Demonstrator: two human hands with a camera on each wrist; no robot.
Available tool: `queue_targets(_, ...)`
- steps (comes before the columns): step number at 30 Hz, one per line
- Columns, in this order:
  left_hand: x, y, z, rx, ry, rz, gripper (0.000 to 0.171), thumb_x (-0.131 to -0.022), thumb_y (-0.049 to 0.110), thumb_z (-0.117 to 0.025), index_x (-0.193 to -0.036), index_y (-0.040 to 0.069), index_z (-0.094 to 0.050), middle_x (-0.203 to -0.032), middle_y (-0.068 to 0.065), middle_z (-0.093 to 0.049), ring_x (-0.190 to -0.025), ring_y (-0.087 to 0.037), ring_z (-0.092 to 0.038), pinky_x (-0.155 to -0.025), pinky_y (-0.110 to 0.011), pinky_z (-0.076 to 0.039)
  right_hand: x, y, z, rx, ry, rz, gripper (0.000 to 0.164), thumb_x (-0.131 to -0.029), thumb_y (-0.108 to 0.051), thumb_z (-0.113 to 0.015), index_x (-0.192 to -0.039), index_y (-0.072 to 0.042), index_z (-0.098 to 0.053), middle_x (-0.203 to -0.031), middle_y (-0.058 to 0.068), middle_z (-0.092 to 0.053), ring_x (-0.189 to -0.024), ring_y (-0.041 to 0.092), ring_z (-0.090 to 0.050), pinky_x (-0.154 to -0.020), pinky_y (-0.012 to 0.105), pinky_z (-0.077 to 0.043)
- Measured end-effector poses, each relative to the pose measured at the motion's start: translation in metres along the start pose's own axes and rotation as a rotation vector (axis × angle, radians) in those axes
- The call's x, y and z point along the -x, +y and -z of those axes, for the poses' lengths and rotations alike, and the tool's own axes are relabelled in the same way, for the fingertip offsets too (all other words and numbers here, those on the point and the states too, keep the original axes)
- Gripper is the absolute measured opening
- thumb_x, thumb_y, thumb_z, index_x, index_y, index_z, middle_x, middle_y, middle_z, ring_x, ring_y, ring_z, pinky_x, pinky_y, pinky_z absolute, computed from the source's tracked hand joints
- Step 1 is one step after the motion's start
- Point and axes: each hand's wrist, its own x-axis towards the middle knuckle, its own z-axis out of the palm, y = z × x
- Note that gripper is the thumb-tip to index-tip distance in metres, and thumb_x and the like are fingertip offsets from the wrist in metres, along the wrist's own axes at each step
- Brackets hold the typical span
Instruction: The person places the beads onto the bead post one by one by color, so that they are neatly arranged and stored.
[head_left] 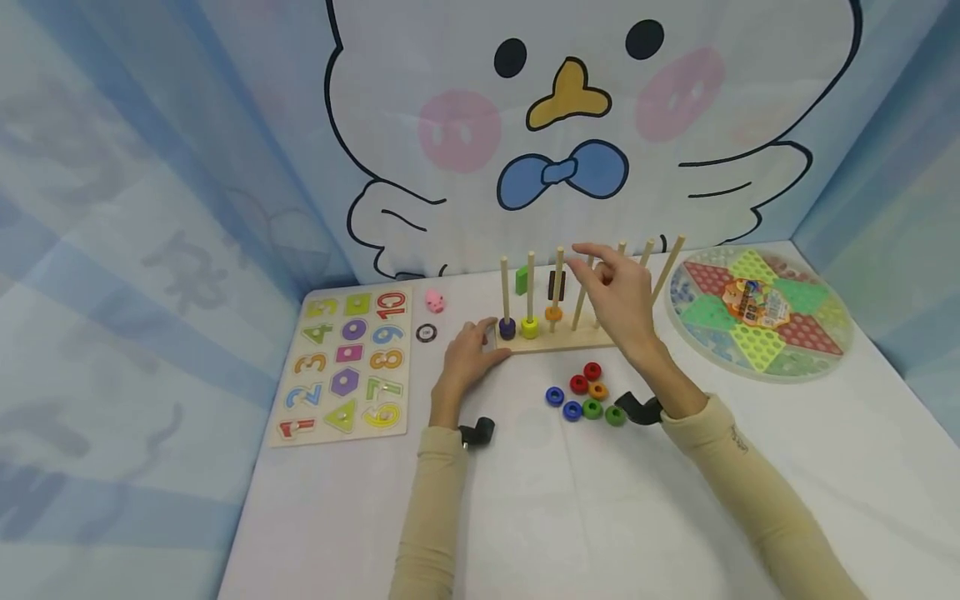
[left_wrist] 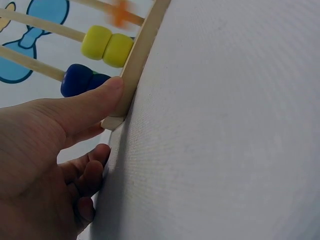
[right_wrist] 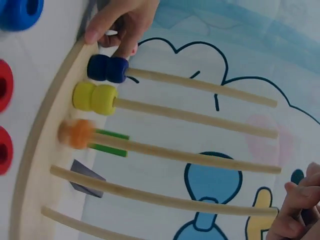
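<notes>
Head view: see nothing held in right hand point(head_left: 621, 300), with thumb and index parted near the tip of the third peg point(head_left: 559, 262). Pinching the left end of the wooden stand point(head_left: 566, 340) with left hand point(head_left: 467, 356), a sound brace; don't loosen it. See orange ring point(head_left: 553, 313) blurred low on that same peg, probably dropping; let it seat flat first. Then likely fetch the loose orange ring point(head_left: 597, 391) in front, hold it level, centre over the tip, release.
</notes>
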Motion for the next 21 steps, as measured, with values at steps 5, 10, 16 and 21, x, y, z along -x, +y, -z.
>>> queue_targets(5,0.001,0.001,0.001,0.006,-0.004,0.002,0.067,-0.082,0.047,-0.070,-0.139,0.019,-0.049,-0.091,-0.002,-0.051,-0.074,-0.017,-0.046,-0.065,-0.030,-0.036,0.041,0.017,0.010,-0.086,-0.108,-0.146,0.029,-0.091,-0.037,-0.064,-0.105,-0.013,-0.070,-0.049,0.004,-0.035,-0.040,0.012,-0.026,-0.036,0.028,-0.021)
queue_targets(10,0.000,0.002,0.003,0.004,-0.002,0.003,0.068,-0.082,0.048,-0.070,-0.139,0.018,-0.048,-0.091,-0.002,-0.051,-0.074,-0.017,-0.046,-0.065,-0.030,-0.037,0.082,0.048,0.017,0.049,-0.329,-0.281,0.029,-0.090,-0.035,-0.065,-0.105,-0.010,-0.069,-0.048,0.000,-0.038,-0.040,0.010,-0.028,-0.037,0.027,-0.023)
queue_targets(16,0.002,0.002,0.003,0.014,-0.004,0.020,0.068,-0.081,0.047,-0.071,-0.139,0.019,-0.049,-0.091,-0.002,-0.051,-0.073,-0.018,-0.046,-0.064,-0.030,-0.037,0.111,0.078,0.020,0.117,-0.551,-0.392,0.030,-0.085,-0.023,-0.070,-0.109,-0.006,-0.066,-0.047,-0.005,-0.038,-0.042,0.009,-0.029,-0.041,0.025,-0.024)
queue_targets(21,0.001,0.002,0.002,0.014,-0.014,0.023,0.068,-0.081,0.048,-0.071,-0.139,0.020,-0.049,-0.091,-0.002,-0.051,-0.074,-0.017,-0.046,-0.065,-0.030,-0.036,0.118,0.085,0.021,0.129,-0.591,-0.407,0.035,-0.082,-0.020,-0.073,-0.112,-0.004,-0.064,-0.048,-0.005,-0.040,-0.043,0.010,-0.033,-0.042,0.025,-0.026)
